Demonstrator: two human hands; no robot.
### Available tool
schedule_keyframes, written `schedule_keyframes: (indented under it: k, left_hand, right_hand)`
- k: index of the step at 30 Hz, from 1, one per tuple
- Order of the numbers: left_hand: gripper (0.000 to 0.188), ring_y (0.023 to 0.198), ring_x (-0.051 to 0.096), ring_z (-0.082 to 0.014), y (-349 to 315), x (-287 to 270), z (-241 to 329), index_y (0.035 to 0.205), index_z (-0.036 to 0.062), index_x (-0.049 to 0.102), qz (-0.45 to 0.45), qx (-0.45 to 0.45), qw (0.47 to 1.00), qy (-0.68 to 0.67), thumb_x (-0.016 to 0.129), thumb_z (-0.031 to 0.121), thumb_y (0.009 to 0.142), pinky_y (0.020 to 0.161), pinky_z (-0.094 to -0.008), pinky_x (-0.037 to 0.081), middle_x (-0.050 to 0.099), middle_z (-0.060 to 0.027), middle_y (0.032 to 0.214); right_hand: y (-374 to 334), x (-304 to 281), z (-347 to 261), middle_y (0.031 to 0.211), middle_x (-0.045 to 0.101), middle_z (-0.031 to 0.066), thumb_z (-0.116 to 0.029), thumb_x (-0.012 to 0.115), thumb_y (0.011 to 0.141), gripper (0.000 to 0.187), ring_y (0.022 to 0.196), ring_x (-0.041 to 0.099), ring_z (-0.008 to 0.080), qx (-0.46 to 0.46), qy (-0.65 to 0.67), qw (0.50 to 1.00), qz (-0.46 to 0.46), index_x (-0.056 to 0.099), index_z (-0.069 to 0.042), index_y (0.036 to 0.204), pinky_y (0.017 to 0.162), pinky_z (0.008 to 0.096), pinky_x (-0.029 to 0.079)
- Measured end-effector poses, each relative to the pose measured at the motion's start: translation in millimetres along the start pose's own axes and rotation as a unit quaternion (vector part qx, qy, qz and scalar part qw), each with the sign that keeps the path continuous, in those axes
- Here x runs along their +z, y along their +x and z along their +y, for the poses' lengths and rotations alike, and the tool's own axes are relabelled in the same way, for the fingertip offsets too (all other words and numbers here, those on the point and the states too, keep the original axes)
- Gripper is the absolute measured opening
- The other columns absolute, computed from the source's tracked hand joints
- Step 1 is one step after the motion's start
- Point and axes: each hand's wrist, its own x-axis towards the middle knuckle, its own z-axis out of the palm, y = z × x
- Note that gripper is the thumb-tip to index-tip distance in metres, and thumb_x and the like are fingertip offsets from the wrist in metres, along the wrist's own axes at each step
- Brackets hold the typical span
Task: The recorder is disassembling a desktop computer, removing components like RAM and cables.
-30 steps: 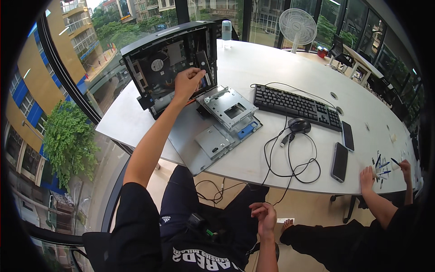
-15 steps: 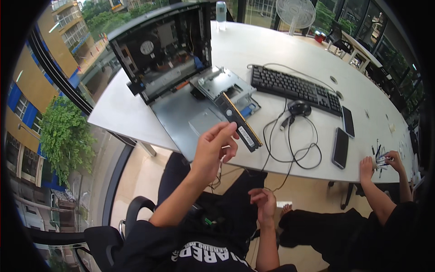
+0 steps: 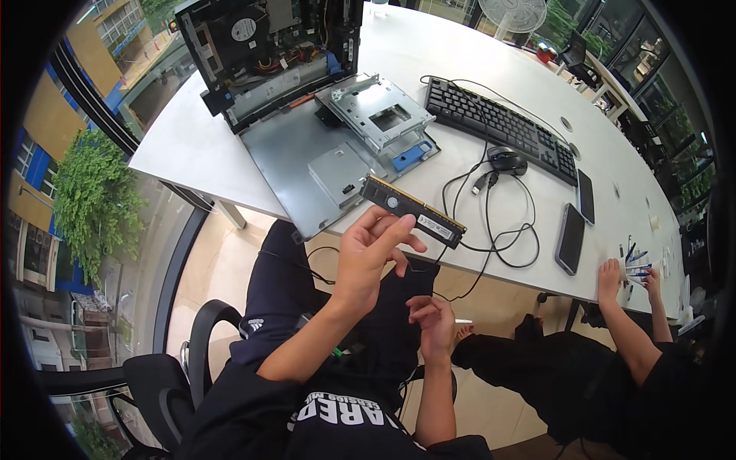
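A black memory stick point(image 3: 437, 218) with a gold contact edge and a white label is pinched in my left hand point(image 3: 364, 264), held at a slant in front of the table edge. My right hand point(image 3: 433, 328) hangs over my lap, fingers loosely bent and apart, with nothing in it. Beyond the stick stands an opened desktop computer case point(image 3: 268, 80), its fan and wires showing. A flat metal side panel point(image 3: 284, 172) lies at its foot, and a silver drive bracket point(image 3: 383, 111) with a blue latch rests over it.
Right of the case lie a black keyboard point(image 3: 506, 126), a mouse point(image 3: 507, 159) with looping cable, and two phones, one of them a dark phone point(image 3: 570, 239). At the far right another person's hands point(image 3: 611, 282) are by a holder of pens point(image 3: 635, 268). An armchair point(image 3: 203, 337) stands at left.
My left hand has turned the memory stick flatter, its label end swinging up and right, and brought it slightly nearer. My right hand shifts slightly left. The head view has tilted down.
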Motion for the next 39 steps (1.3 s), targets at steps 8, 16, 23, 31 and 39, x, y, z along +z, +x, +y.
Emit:
schedule_keyframes:
  k: [8,16,23,31,39]
  left_hand:
    - [0.023,0.08,0.073,-0.0205,-3.7,4.1,7.2,0.111,0.0012,0.058,0.017,0.038,0.999,0.01,0.063,0.018,0.097,0.043,-0.0222,0.045,0.07,-0.0122,0.096]
    - [0.029,0.081,0.073,-0.0263,-9.0,0.0,23.3,0.107,0.0007,0.059,0.007,0.019,1.0,0.023,0.05,0.027,0.101,0.046,-0.0261,0.047,0.071,-0.0131,0.098]
    - [0.036,0.082,0.072,-0.0294,-10.0,-4.7,27.0,0.104,0.0007,0.057,0.001,0.006,1.0,0.01,0.04,0.033,0.103,0.046,-0.0277,0.046,0.071,-0.017,0.096]
    - [0.042,0.074,0.07,-0.0246,-7.0,-6.5,25.1,0.111,-0.0039,0.057,-0.021,0.015,0.999,0.027,0.04,0.034,0.103,0.046,-0.0276,0.046,0.071,-0.0178,0.091]
    - [0.039,0.068,0.067,-0.0151,-6.7,-3.5,18.6,0.126,-0.0041,0.058,-0.017,0.018,0.999,0.029,0.051,0.025,0.102,0.043,-0.0236,0.045,0.071,-0.0104,0.088]
  right_hand:
    - [0.3,0.0,0.4,0.089,0.072,0.0207,-0.022,0.043,0.093,0.048,0.074,0.061,0.0237,-0.006,0.008,1.0,0.009,0.067,0.006,0.063,0.066,0.0344,0.048]
    - [0.5,1.8,1.7,0.089,0.071,0.0208,-0.022,0.043,0.093,0.047,0.073,0.059,0.0234,-0.003,0.005,1.0,0.011,0.065,0.005,0.061,0.066,0.0347,0.047]
    - [0.5,4.0,-2.6,0.091,0.071,0.0201,-0.024,0.042,0.094,0.049,0.075,0.058,0.0242,-0.001,0.003,1.0,0.0,0.064,0.003,0.06,0.068,0.0353,0.046]
    - [2.4,1.6,0.7,0.092,0.07,0.0207,-0.024,0.042,0.094,0.049,0.074,0.058,0.0243,0.008,0.007,1.0,0.011,0.063,0.003,0.059,0.067,0.0355,0.046]
    - [3.4,3.7,-0.3,0.091,0.071,0.0213,-0.023,0.042,0.093,0.048,0.074,0.058,0.0243,0.003,0.012,1.0,0.013,0.064,0.003,0.059,0.067,0.0351,0.047]
